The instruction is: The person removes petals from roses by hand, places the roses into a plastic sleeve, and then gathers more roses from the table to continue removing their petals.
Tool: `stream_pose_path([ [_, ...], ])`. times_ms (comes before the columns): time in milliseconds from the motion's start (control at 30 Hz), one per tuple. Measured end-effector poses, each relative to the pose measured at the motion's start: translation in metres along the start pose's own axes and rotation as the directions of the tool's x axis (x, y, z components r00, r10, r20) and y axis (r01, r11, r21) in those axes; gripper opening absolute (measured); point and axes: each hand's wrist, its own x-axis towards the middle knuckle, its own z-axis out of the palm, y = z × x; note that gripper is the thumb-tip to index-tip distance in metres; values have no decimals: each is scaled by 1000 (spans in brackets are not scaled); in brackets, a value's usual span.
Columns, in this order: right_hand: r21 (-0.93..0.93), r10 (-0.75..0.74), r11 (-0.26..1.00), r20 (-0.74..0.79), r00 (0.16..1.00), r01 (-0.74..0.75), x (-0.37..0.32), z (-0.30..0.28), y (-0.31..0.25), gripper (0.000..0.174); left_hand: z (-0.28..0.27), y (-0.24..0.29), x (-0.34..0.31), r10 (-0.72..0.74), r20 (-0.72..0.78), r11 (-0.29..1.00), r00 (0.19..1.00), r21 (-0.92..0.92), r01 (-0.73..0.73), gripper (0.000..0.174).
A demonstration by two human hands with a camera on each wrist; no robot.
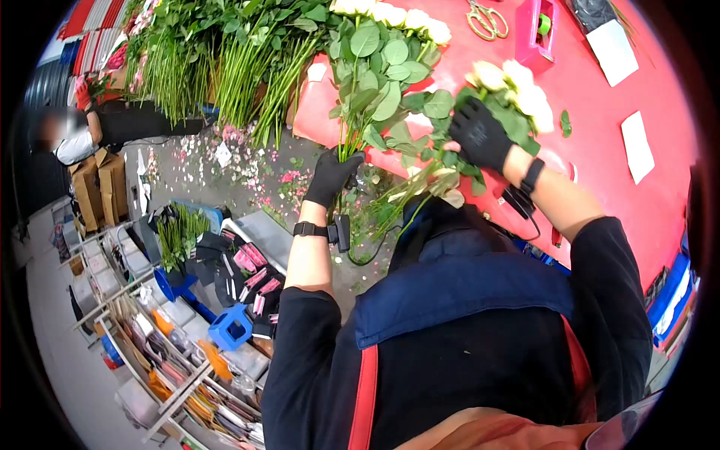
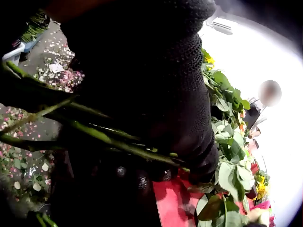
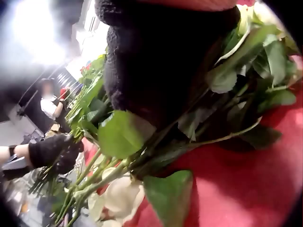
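My left hand [image 1: 334,178], in a black glove, grips the green stems [image 1: 349,142] of a bunch of white roses. Broad leaves [image 1: 386,75] spread above it, and the white blooms [image 1: 397,16] lie at the far table edge. In the left wrist view, cut stems [image 2: 106,138] run across the gloved fingers. My right hand [image 1: 481,136], gloved in black with a bare thumb tip, holds a second group of white roses [image 1: 529,94] among their leaves, low over the red table [image 1: 592,112]. Stems [image 3: 106,177] from this group point toward my left hand. The glove hides part of its grasp.
Gold-handled scissors [image 1: 489,24] and a pink tape dispenser [image 1: 537,34] sit at the table's back. A white card [image 1: 637,146] lies right. A large heap of stemmed flowers [image 1: 232,60] stands back left. Petals litter the floor [image 1: 247,169]; another person [image 1: 79,142] is far left.
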Motion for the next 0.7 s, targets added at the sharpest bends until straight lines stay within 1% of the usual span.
stream_pose_path([
  [33,3,32,999,-34,999,-32,-15,-2,-4,48,0,1,-1,4,-4,999,1000,52,-4,22],
  [67,9,54,999,-122,991,-54,-29,3,-7,50,-5,-2,1,-12,-12,995,1000,98,14,28],
  [100,2,47,999,-218,975,-48,-39,7,-7,49,-7,-7,2,74,-108,976,991,213,-50,32],
  [167,-51,27,997,-400,916,-52,-51,16,-7,45,-12,-28,7,269,-261,883,927,452,-128,40],
  [200,13,70,997,-356,932,-70,-52,15,-7,37,-16,-38,11,365,-372,787,854,613,-69,53],
  [233,100,110,992,-311,944,-83,-46,-2,-9,35,-11,-24,5,526,-424,666,738,744,-47,56],
  [267,184,147,978,-263,954,-100,-35,-28,-13,33,1,3,-5,677,-429,530,598,848,8,59],
  [300,265,179,957,-211,961,-120,-25,-46,-16,30,12,19,-8,808,-388,390,444,916,93,61],
  [333,303,189,948,-295,937,-95,-15,-51,-15,21,17,22,2,804,-315,411,504,907,-88,55],
  [367,353,205,934,-417,885,-50,-6,-49,-15,17,34,34,7,747,-242,439,619,879,-185,48],
  [400,543,359,827,-314,879,-143,2,-43,-15,17,52,44,18,768,-133,403,627,861,-310,44],
  [433,702,485,673,-181,856,-233,10,-39,-13,18,70,54,29,784,-22,363,620,827,-430,40],
  [467,800,544,499,11,839,-334,24,-38,-3,21,88,64,40,779,-51,369,625,843,-391,39],
  [500,922,582,75,269,768,-379,42,-32,8,23,104,74,47,772,-77,374,631,858,-352,37],
  [533,953,546,-81,289,786,-294,56,-15,26,23,114,88,49,709,-114,410,696,870,-275,35],
  [567,934,566,-261,351,746,-242,69,-4,34,22,122,85,55,679,-184,508,710,816,-274,35],
  [600,888,582,-428,412,701,-166,82,6,41,22,128,87,58,656,-219,557,723,786,-268,35],
  [633,795,615,-599,532,582,-95,97,9,41,22,132,89,58,630,-252,604,734,753,-260,36],
  [667,736,531,-669,573,624,-107,102,17,48,22,133,95,52,594,-242,637,767,724,-265,37],
  [700,703,532,-710,577,620,-45,110,31,49,19,134,96,47,616,-233,647,753,695,-314,36],
])
